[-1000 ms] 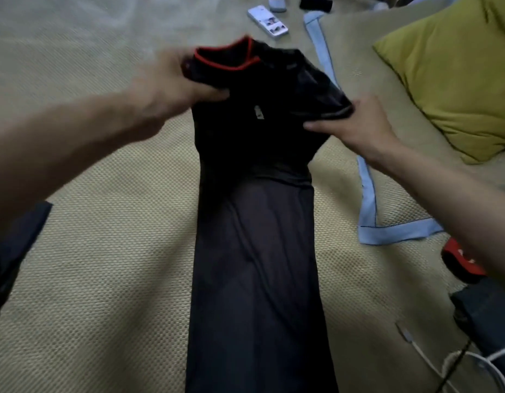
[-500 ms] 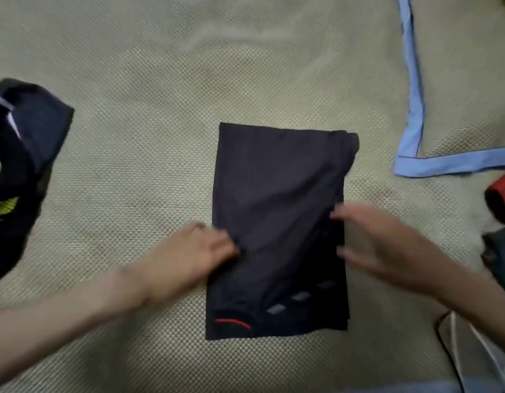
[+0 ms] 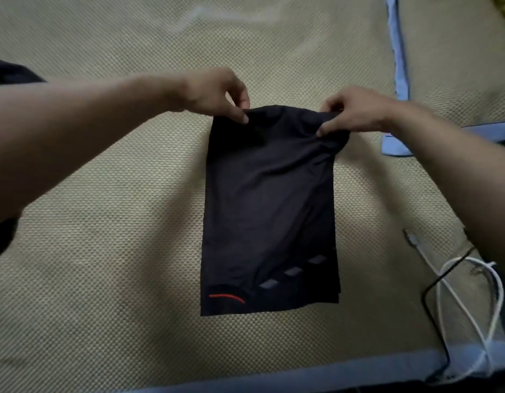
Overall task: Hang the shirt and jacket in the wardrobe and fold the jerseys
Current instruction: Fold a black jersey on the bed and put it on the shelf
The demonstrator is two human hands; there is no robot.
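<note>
Your left hand (image 3: 214, 93) pinches the far left corner of the folded black jersey with a thin red arc and grey slanted patches near its near edge (image 3: 269, 211). Thumb and forefinger close on the cloth there, so that grip is clenched on the fabric. Your right hand (image 3: 356, 110) pinches the far right corner in the same way, its fingers curled over the bunched edge.

The jersey lies as a tall rectangle on the beige woven mat with a pale blue fabric border (image 3: 104, 251), in the middle of your view. Its far edge sits between your two hands and is drawn up slightly off the mat where you hold it, with creases running down from the right corner. The rest of the cloth lies flat toward you, and the near edge, with the red arc at the left and the grey patches slanting up to the right, rests on the mat well apart from both grips.

To your right, a white cable (image 3: 469, 307) and a thin black cable (image 3: 428, 307) loop together on the mat near the jersey's near right corner, not touching it. A second beige mat edged in pale blue (image 3: 398, 46) lies at the far right. A dark garment (image 3: 10, 73) shows at the left edge, partly hidden behind your left forearm.
</note>
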